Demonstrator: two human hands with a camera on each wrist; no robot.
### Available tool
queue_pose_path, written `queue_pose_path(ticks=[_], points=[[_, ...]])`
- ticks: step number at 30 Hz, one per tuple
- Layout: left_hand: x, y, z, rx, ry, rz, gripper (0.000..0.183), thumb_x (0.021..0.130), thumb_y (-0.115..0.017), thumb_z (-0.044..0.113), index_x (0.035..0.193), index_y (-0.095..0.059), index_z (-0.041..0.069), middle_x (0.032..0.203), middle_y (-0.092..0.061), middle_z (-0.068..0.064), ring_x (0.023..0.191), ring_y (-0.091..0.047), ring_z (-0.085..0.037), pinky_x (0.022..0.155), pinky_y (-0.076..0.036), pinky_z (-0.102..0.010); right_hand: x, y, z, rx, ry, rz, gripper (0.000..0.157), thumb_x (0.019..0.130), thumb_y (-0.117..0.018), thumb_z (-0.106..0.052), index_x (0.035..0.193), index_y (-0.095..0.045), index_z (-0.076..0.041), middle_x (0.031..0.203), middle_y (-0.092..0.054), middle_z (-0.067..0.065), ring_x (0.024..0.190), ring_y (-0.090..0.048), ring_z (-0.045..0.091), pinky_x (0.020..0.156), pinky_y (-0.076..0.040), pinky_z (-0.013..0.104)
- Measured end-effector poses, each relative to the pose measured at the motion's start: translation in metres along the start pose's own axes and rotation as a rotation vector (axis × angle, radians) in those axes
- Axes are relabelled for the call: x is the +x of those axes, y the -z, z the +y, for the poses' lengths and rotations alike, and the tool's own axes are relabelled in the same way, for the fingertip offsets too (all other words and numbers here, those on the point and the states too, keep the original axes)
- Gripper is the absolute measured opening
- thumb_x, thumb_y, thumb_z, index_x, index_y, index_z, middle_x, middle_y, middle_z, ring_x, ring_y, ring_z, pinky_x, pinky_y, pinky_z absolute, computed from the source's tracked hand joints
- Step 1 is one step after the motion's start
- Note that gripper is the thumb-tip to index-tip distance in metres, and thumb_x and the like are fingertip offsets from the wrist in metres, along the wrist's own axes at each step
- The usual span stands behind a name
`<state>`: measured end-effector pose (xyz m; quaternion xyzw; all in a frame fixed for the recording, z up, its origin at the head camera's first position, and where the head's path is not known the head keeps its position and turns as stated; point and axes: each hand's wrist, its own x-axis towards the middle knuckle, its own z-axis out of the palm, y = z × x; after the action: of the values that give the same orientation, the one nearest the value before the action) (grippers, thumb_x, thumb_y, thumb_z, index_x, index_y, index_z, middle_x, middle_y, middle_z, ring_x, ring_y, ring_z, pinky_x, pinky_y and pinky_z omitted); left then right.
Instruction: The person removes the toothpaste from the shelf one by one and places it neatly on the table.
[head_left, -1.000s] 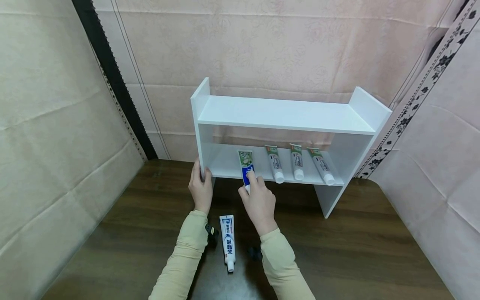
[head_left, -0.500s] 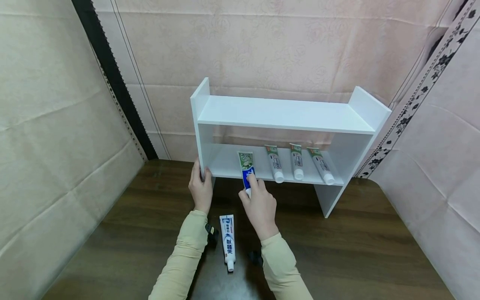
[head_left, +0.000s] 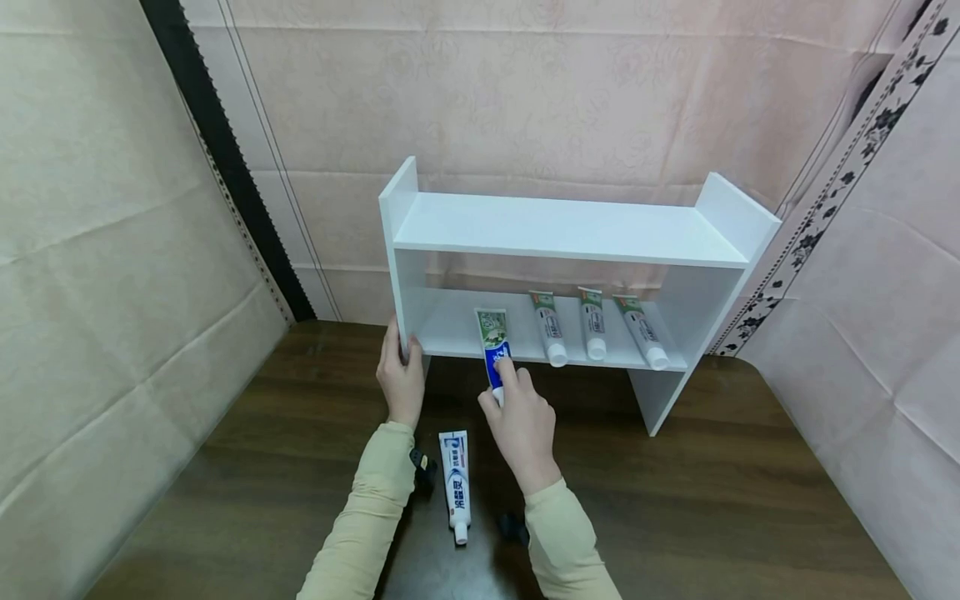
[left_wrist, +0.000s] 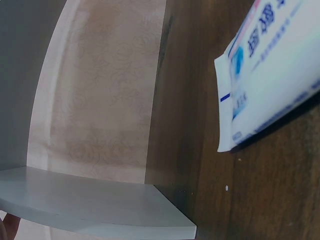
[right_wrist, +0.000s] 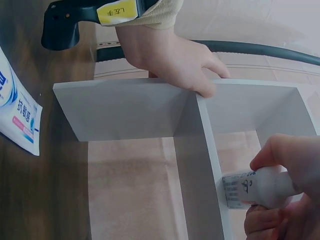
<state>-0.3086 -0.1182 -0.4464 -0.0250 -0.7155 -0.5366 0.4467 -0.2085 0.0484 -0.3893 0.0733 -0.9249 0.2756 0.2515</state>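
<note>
My left hand (head_left: 402, 387) grips the left side panel (head_left: 405, 287) of a white two-tier shelf (head_left: 570, 229). With thumb and fingers, my right hand (head_left: 523, 429) pinches the cap end of a green-and-blue toothpaste tube (head_left: 492, 337). The tube's flat green end lies over the lower board, while its capped end sticks out past the front edge. In the right wrist view, the held tube (right_wrist: 247, 189) shows at the board's edge, with its cap partly covered by the fingers. Only a fingertip (left_wrist: 10, 227) of the left hand appears in the left wrist view.
To the right on the lower board lie three green-and-white toothpaste tubes (head_left: 550, 329), caps forward. A white-and-blue toothpaste tube (head_left: 456, 483) lies on the brown wooden table (head_left: 720, 500) between my forearms. Cloth walls (head_left: 555, 100) stand behind and at both sides.
My right hand has drawn the green-and-blue tube slightly back towards me and a little to the right. The left hand keeps its place on the side panel.
</note>
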Motion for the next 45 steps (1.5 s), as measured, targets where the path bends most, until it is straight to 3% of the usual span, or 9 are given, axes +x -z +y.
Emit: queue_pose_path(ticks=[35, 45], points=[[0.0, -0.001, 0.0, -0.004, 0.001, 0.021, 0.046, 0.098, -0.051, 0.017, 0.143, -0.048, 0.02, 0.135, -0.058, -0.015, 0.112, -0.061, -0.034, 0.086, -0.051, -0.054, -0.035, 0.009, 0.006, 0.065, -0.061, -0.037, 0.031, 0.088, -0.068, -0.02, 0.115, -0.055, -0.015, 0.098, -0.065, 0.01, 0.057, -0.054, 0.011, 0.047, -0.038, 0.016], [-0.001, -0.002, -0.002, -0.013, 0.021, 0.022, 0.046, 0.098, -0.052, 0.017, 0.144, -0.048, 0.022, 0.137, -0.058, -0.012, 0.115, -0.06, -0.032, 0.089, -0.05, -0.054, -0.038, 0.021, 0.005, 0.088, -0.095, -0.092, 0.035, 0.088, -0.068, -0.021, 0.12, -0.056, -0.015, 0.107, -0.067, 0.01, 0.061, -0.056, 0.011, 0.051, -0.04, 0.017]])
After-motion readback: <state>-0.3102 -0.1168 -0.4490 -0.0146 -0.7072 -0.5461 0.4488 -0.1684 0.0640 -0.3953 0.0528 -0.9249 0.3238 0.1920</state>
